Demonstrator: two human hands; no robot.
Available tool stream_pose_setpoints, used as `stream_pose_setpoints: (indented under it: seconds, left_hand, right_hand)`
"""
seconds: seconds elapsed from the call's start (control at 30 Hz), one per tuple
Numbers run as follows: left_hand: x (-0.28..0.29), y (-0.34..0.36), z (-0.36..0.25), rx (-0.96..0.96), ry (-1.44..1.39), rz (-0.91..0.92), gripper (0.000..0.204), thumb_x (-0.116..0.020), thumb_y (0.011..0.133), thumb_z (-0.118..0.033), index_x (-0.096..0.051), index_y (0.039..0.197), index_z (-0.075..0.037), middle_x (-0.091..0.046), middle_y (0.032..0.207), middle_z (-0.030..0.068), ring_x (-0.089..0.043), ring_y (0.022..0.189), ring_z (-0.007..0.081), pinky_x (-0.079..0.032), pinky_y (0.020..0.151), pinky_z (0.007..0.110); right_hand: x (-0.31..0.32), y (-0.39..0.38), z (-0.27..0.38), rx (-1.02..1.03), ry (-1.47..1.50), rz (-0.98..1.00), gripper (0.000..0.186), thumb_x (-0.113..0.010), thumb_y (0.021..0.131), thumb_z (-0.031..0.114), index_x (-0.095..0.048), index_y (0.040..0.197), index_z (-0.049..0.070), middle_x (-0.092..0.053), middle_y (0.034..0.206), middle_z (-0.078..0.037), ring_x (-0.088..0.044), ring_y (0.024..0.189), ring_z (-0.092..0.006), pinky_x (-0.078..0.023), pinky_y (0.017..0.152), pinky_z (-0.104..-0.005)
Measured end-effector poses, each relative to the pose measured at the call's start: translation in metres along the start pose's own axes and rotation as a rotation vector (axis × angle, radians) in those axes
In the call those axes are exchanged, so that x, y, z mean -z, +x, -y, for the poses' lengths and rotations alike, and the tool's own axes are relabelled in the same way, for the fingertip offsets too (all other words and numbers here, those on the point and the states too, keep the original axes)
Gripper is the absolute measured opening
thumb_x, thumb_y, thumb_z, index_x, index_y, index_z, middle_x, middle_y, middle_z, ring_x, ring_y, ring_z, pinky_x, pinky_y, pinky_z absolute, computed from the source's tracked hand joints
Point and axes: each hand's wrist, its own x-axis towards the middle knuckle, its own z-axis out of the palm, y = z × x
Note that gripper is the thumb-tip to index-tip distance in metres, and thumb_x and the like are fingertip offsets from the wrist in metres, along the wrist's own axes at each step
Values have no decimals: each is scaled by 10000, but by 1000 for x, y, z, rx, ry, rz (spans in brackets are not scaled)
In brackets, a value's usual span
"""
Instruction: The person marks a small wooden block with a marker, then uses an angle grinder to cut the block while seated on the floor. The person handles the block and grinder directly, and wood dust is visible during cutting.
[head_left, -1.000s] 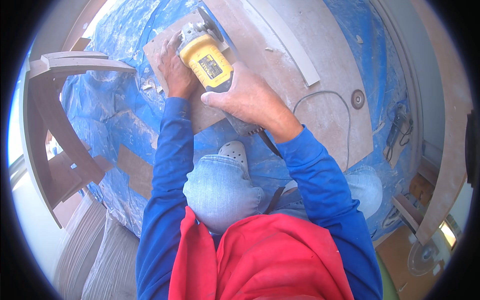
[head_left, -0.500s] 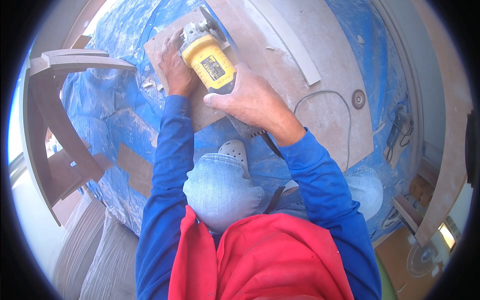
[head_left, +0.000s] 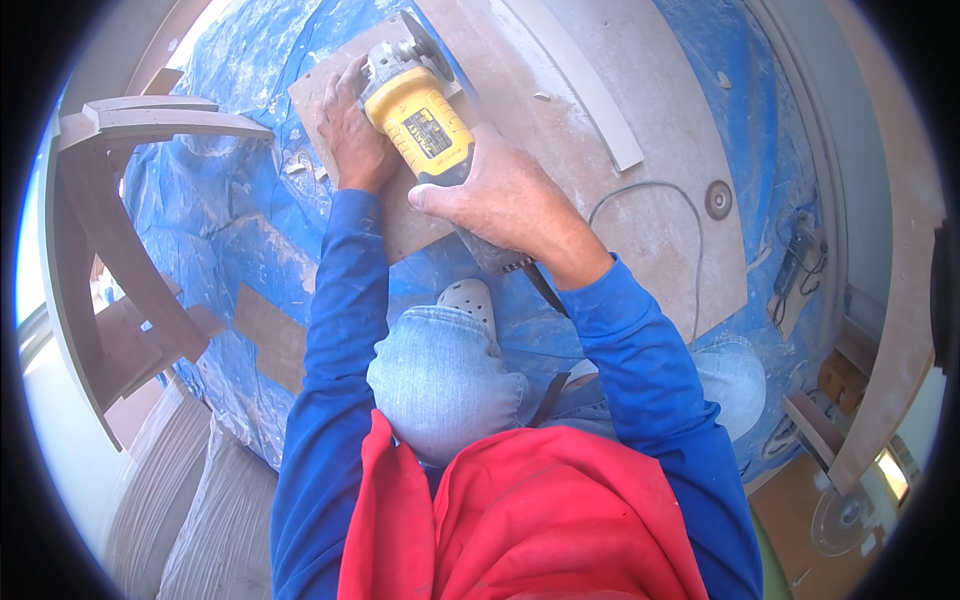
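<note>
A yellow and black angle grinder (head_left: 424, 125) lies slantwise in front of me, its metal head and disc (head_left: 425, 45) pointing away. My right hand (head_left: 500, 185) is closed around the rear of its body, thumb on the near side. Close against the left of the grinder's head, my left hand (head_left: 358, 140) has its fingers bent. The grinder hides its thumb and whatever those fingers may hold. Both are over a flat, light brown board (head_left: 315, 85) with dusty patches. A small pale piece (head_left: 455, 88) shows beside the disc.
Right of the grinder, a large dusty curved panel (head_left: 690, 260) bears a pale strip (head_left: 590, 90), a loose round disc (head_left: 718, 200) and a looping cord (head_left: 690, 210). Blue plastic sheeting (head_left: 240, 210) covers the floor. A curved wooden frame (head_left: 130, 230) stands left; another power tool (head_left: 795, 260) lies far right.
</note>
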Motion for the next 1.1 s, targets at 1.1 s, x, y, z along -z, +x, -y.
stream_pose_setpoints:
  seconds: [1.1]
  left_hand:
    - [-1,-1,2,-16,18,-7,528,-712,984,-416,-705,1474,-220,-433,1721,0,-288,1633,395,-119,1337,613]
  right_hand:
    - [0,-8,-4,7,-24,-17,710,-872,800,427,-688,1268,-73,-772,1111,-270,-764,1019,-370,-590,904,-437]
